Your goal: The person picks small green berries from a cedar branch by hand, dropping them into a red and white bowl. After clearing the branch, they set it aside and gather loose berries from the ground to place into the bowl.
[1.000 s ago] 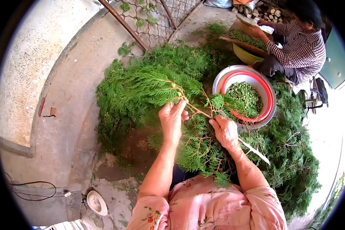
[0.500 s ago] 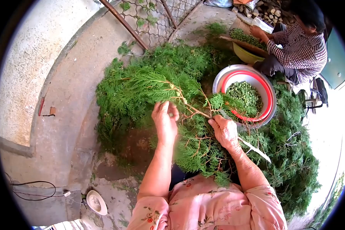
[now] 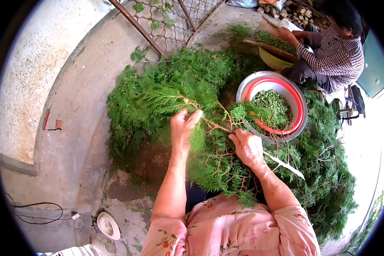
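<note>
My right hand is closed around the woody stem of a leafy evergreen branch. A pale, bare, tapering end of it sticks out past that hand to the lower right. To the left of the stem, my left hand pinches a green sprig, thumb and fingers pressed together right by the stem. Feathery fronds of the branch spread out above the left hand, and more foliage hangs below the stem, over my lap.
A metal basin holds a red-rimmed bowl of small green cones. Cut evergreen foliage lies heaped on the left and right. At upper right a person sits handling a woven tray. A pale hat lies lower left.
My left hand has turned and closed, its fingers now pinched on a sprig. The stem and my right hand have shifted slightly, with the pale end moving a little to the lower right.
</note>
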{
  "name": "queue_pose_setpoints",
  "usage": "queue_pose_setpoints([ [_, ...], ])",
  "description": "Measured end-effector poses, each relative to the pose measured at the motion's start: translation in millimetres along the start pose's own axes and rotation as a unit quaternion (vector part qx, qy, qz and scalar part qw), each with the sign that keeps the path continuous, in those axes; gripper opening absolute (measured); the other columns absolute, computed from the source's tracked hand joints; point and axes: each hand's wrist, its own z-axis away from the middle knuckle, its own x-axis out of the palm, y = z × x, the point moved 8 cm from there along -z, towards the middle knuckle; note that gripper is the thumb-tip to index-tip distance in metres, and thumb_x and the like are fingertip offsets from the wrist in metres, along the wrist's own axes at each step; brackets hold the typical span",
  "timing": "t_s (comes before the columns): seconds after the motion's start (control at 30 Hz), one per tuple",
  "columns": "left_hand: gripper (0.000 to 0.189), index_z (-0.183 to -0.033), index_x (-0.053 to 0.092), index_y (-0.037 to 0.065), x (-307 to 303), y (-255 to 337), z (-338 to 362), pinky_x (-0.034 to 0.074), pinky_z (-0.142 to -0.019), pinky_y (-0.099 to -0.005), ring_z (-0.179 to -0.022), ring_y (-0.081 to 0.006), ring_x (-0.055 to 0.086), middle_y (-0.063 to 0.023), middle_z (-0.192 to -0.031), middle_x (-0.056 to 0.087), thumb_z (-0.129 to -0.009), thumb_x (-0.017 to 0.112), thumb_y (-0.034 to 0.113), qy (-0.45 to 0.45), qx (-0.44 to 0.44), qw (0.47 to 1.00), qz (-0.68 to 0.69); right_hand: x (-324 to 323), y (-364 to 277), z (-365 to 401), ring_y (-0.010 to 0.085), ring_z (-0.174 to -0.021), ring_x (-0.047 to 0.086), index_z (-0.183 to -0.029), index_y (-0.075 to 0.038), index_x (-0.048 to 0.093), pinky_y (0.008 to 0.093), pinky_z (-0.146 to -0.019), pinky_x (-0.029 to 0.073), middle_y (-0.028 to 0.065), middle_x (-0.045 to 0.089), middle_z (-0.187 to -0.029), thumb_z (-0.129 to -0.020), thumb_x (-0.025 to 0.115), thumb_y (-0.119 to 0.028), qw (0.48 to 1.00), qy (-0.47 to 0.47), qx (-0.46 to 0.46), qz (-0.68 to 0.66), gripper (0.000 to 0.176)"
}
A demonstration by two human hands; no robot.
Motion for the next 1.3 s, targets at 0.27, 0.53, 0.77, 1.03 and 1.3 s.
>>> queue_pose_setpoints([
  [0.27, 0.022, -0.079, 0.058, 0.004, -3, -39, 4, 0.035, -0.040, -0.0232, -0.045, -0.0101, 0.046, -0.0041, -0.073, 0.058, -0.080, 0.067, 0.024, 0.075, -0.094, 0.920, 0.374, -4, -2, 0, 0.0328, -0.054, 0.058, -0.074, -0.006, 0.052, 0.0402, -0.049, 0.046, 0.0140, 0.057, -0.058, -0.084, 0.058, -0.027, 1.000, 0.008, -0.011, -0.008, 0.025],
  [0.53, 0.016, -0.096, 0.053, 0.006, -17, -44, 11, 0.037, -0.042, -0.0231, -0.053, -0.0125, 0.053, -0.0088, -0.077, 0.060, -0.084, 0.055, 0.015, 0.058, -0.073, 0.885, 0.455, -6, -4, 1, 0.0329, -0.053, 0.058, -0.073, -0.006, 0.052, 0.0399, -0.049, 0.045, 0.0141, 0.057, -0.058, -0.084, 0.058, -0.027, 1.000, 0.012, -0.013, -0.017, 0.024],
  [0.77, 0.014, -0.103, 0.051, 0.004, -5, -71, 33, 0.033, -0.040, -0.0201, -0.052, -0.0106, 0.045, -0.0101, -0.080, 0.059, -0.089, 0.047, 0.003, 0.115, -0.145, 0.930, 0.317, -9, -4, 3, 0.0331, -0.053, 0.057, -0.075, -0.006, 0.055, 0.0396, -0.049, 0.045, 0.0146, 0.056, -0.057, -0.082, 0.061, -0.024, 0.999, 0.019, -0.013, -0.038, 0.021],
  [1.03, 0.041, -0.123, 0.047, 0.007, 22, -53, 16, 0.033, -0.038, -0.0157, -0.059, -0.0089, 0.043, -0.0117, -0.132, 0.044, -0.083, 0.048, -0.006, -0.103, -0.154, 0.878, 0.441, -11, 1, 2, 0.0345, -0.057, 0.059, -0.078, -0.005, 0.057, 0.0397, -0.051, 0.046, 0.0161, 0.058, -0.061, -0.082, 0.061, -0.023, 0.998, 0.013, 0.006, -0.057, 0.019],
  [1.3, 0.035, -0.120, 0.050, 0.006, 31, -61, 8, 0.034, -0.036, -0.0151, -0.058, -0.0083, 0.043, -0.0158, -0.123, 0.049, -0.085, 0.052, 0.002, -0.157, -0.167, 0.864, 0.449, -10, 4, 1, 0.0348, -0.057, 0.058, -0.076, -0.005, 0.054, 0.0401, -0.052, 0.047, 0.0156, 0.058, -0.060, -0.083, 0.060, -0.025, 0.998, 0.010, 0.005, -0.056, 0.022],
])
